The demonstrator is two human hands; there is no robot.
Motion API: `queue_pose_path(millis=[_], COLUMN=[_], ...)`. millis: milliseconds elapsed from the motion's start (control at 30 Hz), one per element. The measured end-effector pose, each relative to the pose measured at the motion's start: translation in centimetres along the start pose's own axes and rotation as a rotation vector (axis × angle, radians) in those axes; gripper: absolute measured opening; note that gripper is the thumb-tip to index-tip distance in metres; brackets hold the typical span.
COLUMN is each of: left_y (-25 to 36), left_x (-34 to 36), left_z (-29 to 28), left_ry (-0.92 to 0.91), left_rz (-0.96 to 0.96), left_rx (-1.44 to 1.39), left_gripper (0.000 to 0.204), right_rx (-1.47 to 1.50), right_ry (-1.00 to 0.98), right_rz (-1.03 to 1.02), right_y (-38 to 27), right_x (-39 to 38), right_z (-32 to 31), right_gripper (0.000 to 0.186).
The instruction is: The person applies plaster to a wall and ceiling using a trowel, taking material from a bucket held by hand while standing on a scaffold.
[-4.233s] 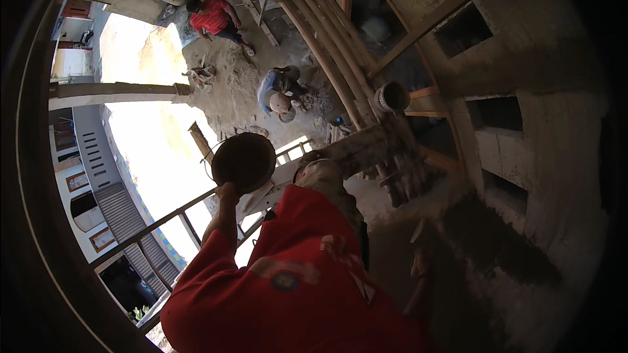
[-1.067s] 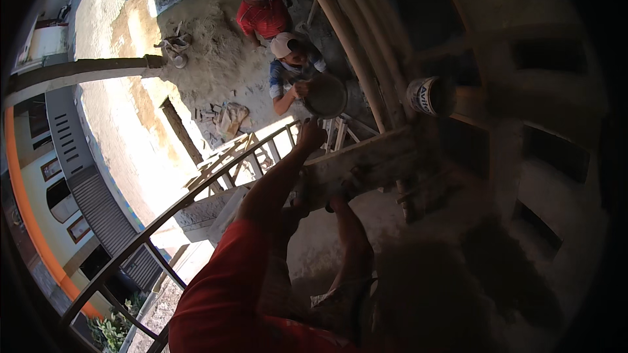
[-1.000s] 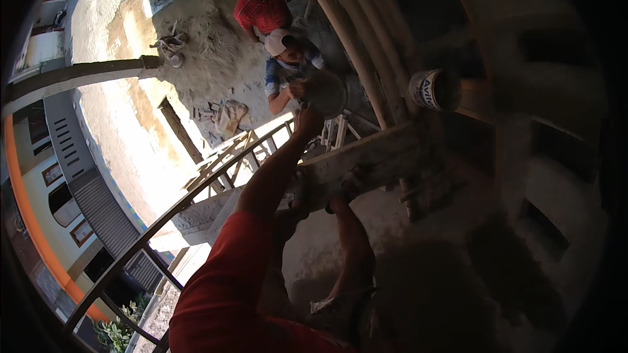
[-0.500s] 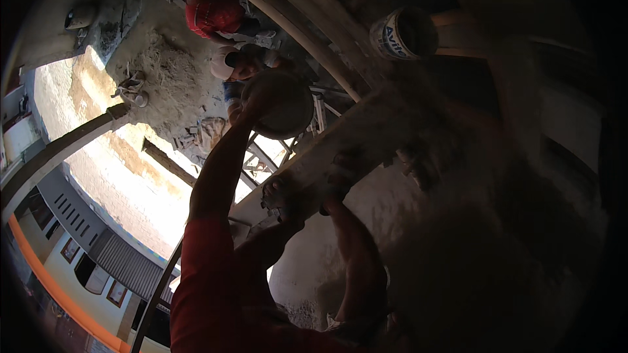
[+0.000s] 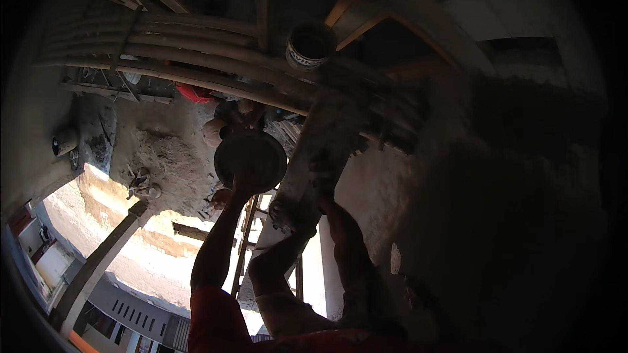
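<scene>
My left arm, in a red sleeve, reaches forward and down to a round dark basin. My left hand grips its near edge with closed fingers. Whether the grey middle of the basin is a filling or bare surface is too dim to tell. Just beyond it, a co-worker below in a pale cap has raised arms close to the far rim. My right hand does not show. Under me, my bare legs and feet rest on a long plank, beside the basin.
A paint bucket stands beyond the plank near long poles. A ladder rises under the basin. Far below are a sand heap and another person in red. A plastered wall runs along the right.
The view has swung left, so the bucket and co-workers sit elsewhere in the picture. My left hand stays on the basin, which now shows closer to me, beside my feet.
</scene>
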State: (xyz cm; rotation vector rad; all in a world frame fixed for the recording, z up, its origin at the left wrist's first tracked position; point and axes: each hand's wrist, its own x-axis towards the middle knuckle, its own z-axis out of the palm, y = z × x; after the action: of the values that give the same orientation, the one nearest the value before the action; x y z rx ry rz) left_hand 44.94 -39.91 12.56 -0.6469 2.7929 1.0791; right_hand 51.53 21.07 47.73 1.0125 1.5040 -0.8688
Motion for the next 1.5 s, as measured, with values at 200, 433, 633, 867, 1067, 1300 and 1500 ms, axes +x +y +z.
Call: queue_pose_path(millis=[200, 433, 633, 867, 1067, 1300, 1500], left_y=[11.6, 30.5, 48.1, 54.5, 54.6, 58.9, 48.0], left_x=[-1.0, 3.0, 6.9, 10.0, 17.8, 15.9, 11.2], left_z=[-0.6, 1.1, 8.7, 36.7, 44.5, 38.9, 34.3], left_ry=[-0.167, -0.588, -0.647, -0.537, -0.775, -1.114, -1.003], left_rz=[0.263, 0.656, 0.827, 0.774, 0.600, 0.286, 0.515], left_rx=[-0.136, 0.213, 0.185, -0.176, -0.262, -0.629, -0.571], left_gripper=[0.029, 0.028, 0.029, 0.051, 0.061, 0.074, 0.087], right_rx=[0.159, 0.284, 0.519, 0.611, 0.522, 0.551, 0.357], right_ry=[-0.119, -0.023, 0.075, 0.203, 0.200, 0.279, 0.255], right_rz=[0.145, 0.124, 0.191, 0.289, 0.294, 0.398, 0.307], right_y=[-0.7, 5.8, 13.5, 15.4, 11.4, 10.5, 8.5], right_x=[-5.1, -7.1, -8.3, -9.7, -5.7, -6.4, -3.9], right_z=[2.3, 6.0, 9.6, 14.2, 12.4, 13.4, 9.2], right_gripper=[0.029, 0.028, 0.025, 0.029, 0.030, 0.031, 0.032])
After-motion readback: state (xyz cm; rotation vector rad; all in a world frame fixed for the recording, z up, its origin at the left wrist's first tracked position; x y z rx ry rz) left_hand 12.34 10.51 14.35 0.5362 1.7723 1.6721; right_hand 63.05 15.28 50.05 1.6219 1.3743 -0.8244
